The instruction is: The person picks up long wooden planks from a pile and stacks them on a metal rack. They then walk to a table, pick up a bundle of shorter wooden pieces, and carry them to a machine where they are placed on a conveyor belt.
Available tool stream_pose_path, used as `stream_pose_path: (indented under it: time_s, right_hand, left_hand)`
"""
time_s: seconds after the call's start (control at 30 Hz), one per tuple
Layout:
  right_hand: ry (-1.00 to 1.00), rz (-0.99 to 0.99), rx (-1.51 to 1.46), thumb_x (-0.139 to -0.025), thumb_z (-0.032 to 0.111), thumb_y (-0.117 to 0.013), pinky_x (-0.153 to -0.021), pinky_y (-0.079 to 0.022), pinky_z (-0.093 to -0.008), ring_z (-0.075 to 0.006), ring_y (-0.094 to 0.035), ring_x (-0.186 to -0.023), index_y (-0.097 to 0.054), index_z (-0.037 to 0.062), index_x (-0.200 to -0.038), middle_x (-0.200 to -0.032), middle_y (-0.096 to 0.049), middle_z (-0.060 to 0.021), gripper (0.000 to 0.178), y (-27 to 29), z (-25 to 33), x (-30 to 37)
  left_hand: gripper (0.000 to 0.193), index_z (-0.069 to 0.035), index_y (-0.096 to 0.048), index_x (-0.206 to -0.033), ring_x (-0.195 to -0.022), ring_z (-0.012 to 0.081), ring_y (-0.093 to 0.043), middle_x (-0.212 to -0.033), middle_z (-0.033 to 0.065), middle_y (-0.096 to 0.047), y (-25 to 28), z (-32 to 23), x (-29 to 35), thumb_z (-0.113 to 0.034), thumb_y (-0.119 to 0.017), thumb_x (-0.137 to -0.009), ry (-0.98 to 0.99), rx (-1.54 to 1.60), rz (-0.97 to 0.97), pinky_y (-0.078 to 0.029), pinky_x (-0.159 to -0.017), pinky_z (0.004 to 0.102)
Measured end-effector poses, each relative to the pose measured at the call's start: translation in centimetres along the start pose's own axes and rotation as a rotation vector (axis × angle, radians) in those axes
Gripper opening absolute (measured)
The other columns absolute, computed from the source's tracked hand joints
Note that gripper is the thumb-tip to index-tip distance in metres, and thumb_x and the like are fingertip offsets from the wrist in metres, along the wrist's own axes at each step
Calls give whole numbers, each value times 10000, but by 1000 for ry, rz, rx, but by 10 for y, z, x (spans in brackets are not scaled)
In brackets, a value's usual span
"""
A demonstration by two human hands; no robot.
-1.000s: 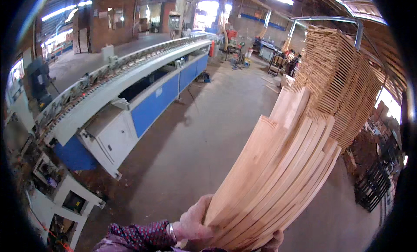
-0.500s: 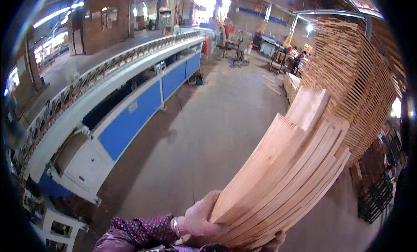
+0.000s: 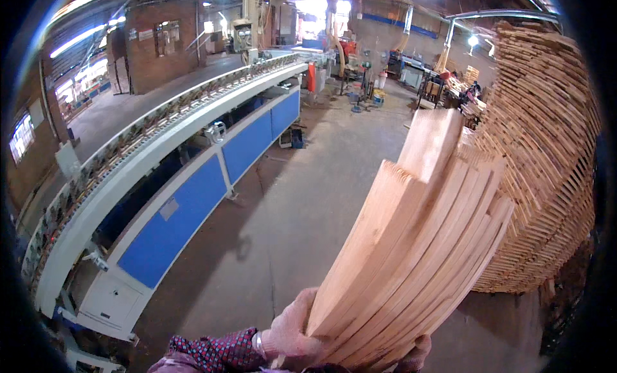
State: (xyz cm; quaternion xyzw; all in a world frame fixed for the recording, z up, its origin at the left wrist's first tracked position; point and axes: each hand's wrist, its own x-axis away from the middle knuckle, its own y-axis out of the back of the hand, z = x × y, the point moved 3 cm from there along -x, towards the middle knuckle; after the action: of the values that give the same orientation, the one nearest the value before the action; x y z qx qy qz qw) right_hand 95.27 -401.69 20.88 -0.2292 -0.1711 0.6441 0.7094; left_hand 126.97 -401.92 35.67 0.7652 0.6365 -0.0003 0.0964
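A bundle of long pale wooden boards rests across my arms, with finger-jointed ends pointing ahead and up to the right. One board on top juts out beyond the others. My left hand, in a pinkish work glove, is closed against the bundle's left side near its lower end. At the lower right of the boards, my right hand shows only in part, its fingers curled around the bundle's underside. A dark patterned sleeve covers my left forearm. The near end of the bundle is cut off by the lower edge.
A long machine with blue panels and a white frame runs along the left. Tall stacked lumber rises at the right. Concrete floor lies between them. Equipment and a red cylinder stand farther back.
The view has moved forward and turned slightly, bringing the lumber stack closer. The boards are tilted a little more upright, still held in both hands.
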Motion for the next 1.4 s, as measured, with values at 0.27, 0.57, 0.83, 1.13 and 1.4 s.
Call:
stream_pose_path:
  time_s: [0.27,0.57,0.83,1.13,1.4]
  right_hand:
    - [92,-90,38,-868,253,-528,-767,-451,-337,-219,-531,-931,-476,-9,-1212,-1118,-551,-107,435,-7,6,-147]
    - [109,-20,0,-877,232,-515,-783,-448,-338,-216,-526,-955,-481,-6,-1209,-1106,-557,-106,409,16,-39,-339]
    - [-19,92,-8,-879,216,-498,-795,-448,-355,-218,-523,-959,-500,-8,-1172,-1104,-552,-114,369,-17,-45,-540]
    - [-74,-279,229,-886,268,-452,-676,-481,-343,-198,-544,-803,-544,-5,-1062,-986,-577,-108,338,-11,-56,-727]
    - [63,-435,208,-883,278,-452,-680,-481,-345,-200,-545,-808,-541,-7,-1065,-989,-576,-110,350,-24,-43,-870]
  left_hand:
    - [846,-15,-333,-1272,-1054,282,-516,-1114,181,-522,27,15,-191,-324,-725,-589,-57,49,139,-400,-890,353]
    - [816,-26,-347,-1258,-1042,303,-522,-1099,188,-528,49,55,-374,-349,-705,-599,-70,49,133,-410,-874,364]
    - [837,-28,-351,-1257,-1059,288,-512,-1124,179,-519,74,60,-537,-356,-719,-580,-7,-75,-8,-400,-890,369]
    - [834,-32,-353,-1262,-1065,276,-502,-1126,176,-514,85,122,-728,-358,-726,-590,11,106,23,-386,-908,357]
    - [793,-37,-353,-1265,-1058,277,-515,-1107,167,-530,100,127,-907,-323,-703,-614,-9,91,156,-392,-905,354]
